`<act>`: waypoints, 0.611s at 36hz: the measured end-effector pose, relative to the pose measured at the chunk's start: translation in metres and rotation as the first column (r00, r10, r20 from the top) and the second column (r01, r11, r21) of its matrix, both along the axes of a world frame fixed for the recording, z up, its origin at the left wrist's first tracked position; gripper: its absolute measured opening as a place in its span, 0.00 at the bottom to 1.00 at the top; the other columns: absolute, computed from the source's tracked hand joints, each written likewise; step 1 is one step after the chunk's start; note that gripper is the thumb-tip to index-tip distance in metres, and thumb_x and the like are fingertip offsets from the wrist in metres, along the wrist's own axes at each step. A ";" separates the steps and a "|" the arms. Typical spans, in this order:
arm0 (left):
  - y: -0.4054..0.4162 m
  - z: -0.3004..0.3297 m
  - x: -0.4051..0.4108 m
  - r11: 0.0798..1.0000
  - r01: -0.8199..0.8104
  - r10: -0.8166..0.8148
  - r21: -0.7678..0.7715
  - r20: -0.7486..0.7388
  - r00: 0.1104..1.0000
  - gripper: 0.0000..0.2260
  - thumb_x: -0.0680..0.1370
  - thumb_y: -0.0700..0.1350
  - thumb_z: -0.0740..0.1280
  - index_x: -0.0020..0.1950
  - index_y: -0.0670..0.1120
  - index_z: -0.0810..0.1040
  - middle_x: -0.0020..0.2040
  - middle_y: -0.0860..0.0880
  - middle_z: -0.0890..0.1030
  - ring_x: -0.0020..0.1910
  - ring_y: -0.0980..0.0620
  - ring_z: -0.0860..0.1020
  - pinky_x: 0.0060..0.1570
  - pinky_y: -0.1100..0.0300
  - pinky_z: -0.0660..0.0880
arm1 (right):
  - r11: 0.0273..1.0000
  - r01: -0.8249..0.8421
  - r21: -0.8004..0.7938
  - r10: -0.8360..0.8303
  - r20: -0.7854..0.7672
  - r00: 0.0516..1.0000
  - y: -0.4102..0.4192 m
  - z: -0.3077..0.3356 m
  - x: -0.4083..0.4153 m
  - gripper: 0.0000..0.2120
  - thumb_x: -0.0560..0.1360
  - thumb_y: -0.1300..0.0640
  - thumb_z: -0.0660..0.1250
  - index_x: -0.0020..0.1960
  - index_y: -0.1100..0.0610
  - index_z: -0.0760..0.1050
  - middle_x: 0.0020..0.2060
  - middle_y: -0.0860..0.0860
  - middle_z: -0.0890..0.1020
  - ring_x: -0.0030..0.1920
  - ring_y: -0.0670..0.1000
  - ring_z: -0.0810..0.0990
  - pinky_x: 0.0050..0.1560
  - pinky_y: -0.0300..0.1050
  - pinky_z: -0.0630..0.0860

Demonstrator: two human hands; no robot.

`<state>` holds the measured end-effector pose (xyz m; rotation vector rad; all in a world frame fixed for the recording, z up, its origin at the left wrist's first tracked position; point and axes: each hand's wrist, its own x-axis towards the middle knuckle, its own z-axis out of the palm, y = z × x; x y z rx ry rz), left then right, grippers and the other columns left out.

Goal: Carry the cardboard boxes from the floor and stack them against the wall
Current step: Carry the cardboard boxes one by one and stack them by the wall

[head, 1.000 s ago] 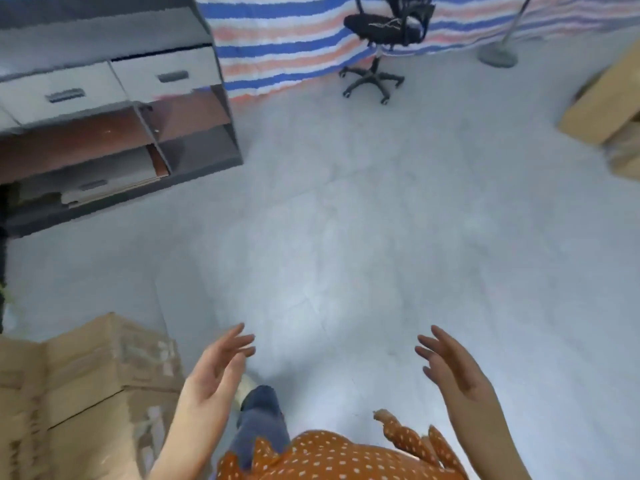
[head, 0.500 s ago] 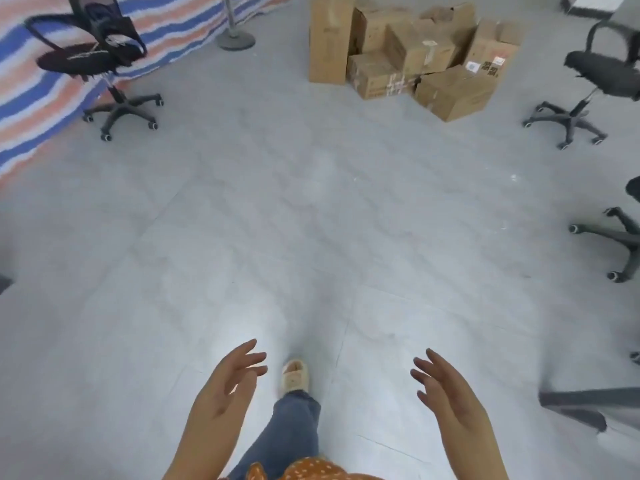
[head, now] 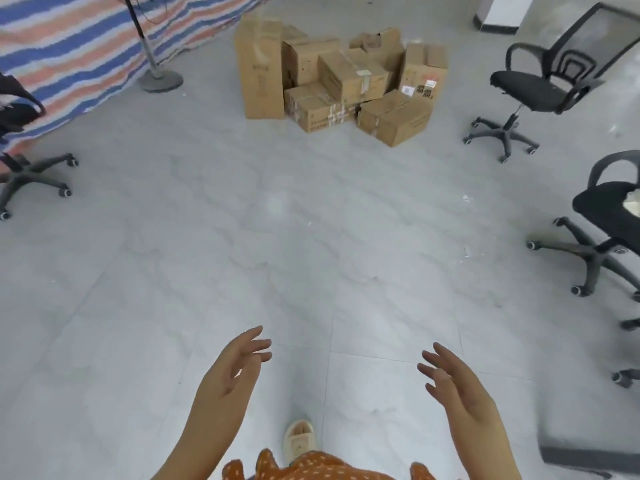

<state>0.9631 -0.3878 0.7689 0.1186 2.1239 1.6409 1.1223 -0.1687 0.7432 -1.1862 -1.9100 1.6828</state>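
Half a second on, the pile of cardboard boxes (head: 341, 84) sits nearer and more central at the far side of the grey tiled floor (head: 277, 237), while both hands hover low in front much as before. The striped tarpaulin (head: 79, 46) at upper left is cut by the frame edge, and so is the office chair (head: 24, 147) below it, of which only the wheeled base and a bit of seat show. Two more black office chairs stand on the right: the farther one (head: 540, 88) is whole, the nearer one (head: 609, 230) loses its back to the edge. A dark flat object at lower right is too cropped to name. The boxes are plain brown, taped, some with printed labels too small to read; a tall upright box (head: 259, 69) stands at the pile's left, with lower ones leaning against each other beside it. A round-based stand (head: 160, 79) rises just left of the pile. Left hand (head: 230, 379) and right hand (head: 460, 393) are both empty, fingers loosely spread, well apart from the boxes. A pale slipper (head: 298, 439) shows between them.
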 end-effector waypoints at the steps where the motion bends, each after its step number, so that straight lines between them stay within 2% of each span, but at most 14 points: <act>1: 0.011 0.001 -0.013 1.000 0.021 -0.021 -0.005 -0.001 1.000 0.13 0.80 0.44 0.63 0.56 0.61 0.79 0.52 0.59 0.82 0.52 0.60 0.80 0.62 0.48 0.72 | 1.000 0.018 0.002 -0.018 -0.001 1.000 0.008 0.000 -0.010 0.16 0.79 0.61 0.61 0.59 0.42 0.74 0.54 0.36 0.81 0.55 0.42 0.81 0.61 0.51 0.73; 3: 0.033 0.003 -0.034 0.999 0.051 -0.051 -0.016 -0.004 0.999 0.12 0.76 0.50 0.62 0.56 0.61 0.78 0.52 0.59 0.82 0.52 0.59 0.80 0.62 0.48 0.72 | 0.999 0.054 0.002 -0.054 0.006 0.999 0.025 0.001 -0.025 0.15 0.79 0.61 0.60 0.59 0.43 0.74 0.54 0.35 0.81 0.55 0.42 0.81 0.61 0.53 0.73; 6: 0.066 0.004 -0.061 0.995 0.098 -0.098 -0.027 0.012 0.995 0.12 0.77 0.48 0.62 0.55 0.64 0.78 0.53 0.59 0.82 0.52 0.59 0.80 0.62 0.48 0.72 | 0.995 0.103 -0.009 -0.103 0.028 0.994 0.050 0.000 -0.043 0.16 0.79 0.61 0.61 0.58 0.42 0.75 0.53 0.35 0.81 0.55 0.43 0.81 0.62 0.55 0.73; 9: 0.100 -0.001 -0.090 0.988 0.140 -0.138 -0.061 0.027 0.990 0.15 0.80 0.44 0.62 0.52 0.67 0.77 0.53 0.59 0.82 0.52 0.59 0.80 0.61 0.48 0.73 | 0.987 0.160 -0.024 -0.159 0.053 0.986 0.081 -0.006 -0.062 0.16 0.79 0.62 0.61 0.56 0.41 0.75 0.51 0.35 0.82 0.54 0.42 0.81 0.60 0.53 0.74; 14: 0.170 -0.016 -0.139 0.989 0.116 -0.115 -0.087 0.021 0.993 0.18 0.80 0.38 0.59 0.55 0.62 0.78 0.53 0.58 0.82 0.52 0.59 0.80 0.60 0.48 0.73 | 0.983 0.185 -0.012 -0.183 0.070 0.981 0.154 -0.021 -0.102 0.15 0.79 0.62 0.60 0.55 0.42 0.75 0.50 0.34 0.82 0.52 0.41 0.82 0.60 0.54 0.75; 17: 0.223 -0.023 -0.166 0.994 0.077 -0.075 -0.074 0.020 0.997 0.16 0.81 0.37 0.59 0.58 0.57 0.76 0.52 0.58 0.82 0.51 0.59 0.80 0.61 0.47 0.73 | 0.988 0.157 -0.003 -0.157 0.069 0.985 0.213 -0.021 -0.131 0.15 0.80 0.61 0.59 0.56 0.42 0.74 0.51 0.34 0.82 0.52 0.41 0.82 0.58 0.51 0.76; 22: 0.324 -0.019 -0.204 0.999 0.042 -0.041 -0.017 0.030 0.999 0.16 0.80 0.37 0.61 0.57 0.57 0.78 0.51 0.57 0.82 0.50 0.57 0.81 0.60 0.47 0.74 | 0.992 0.128 0.021 -0.129 0.023 0.991 0.325 -0.001 -0.177 0.14 0.80 0.61 0.59 0.59 0.44 0.74 0.51 0.39 0.83 0.53 0.42 0.81 0.56 0.45 0.78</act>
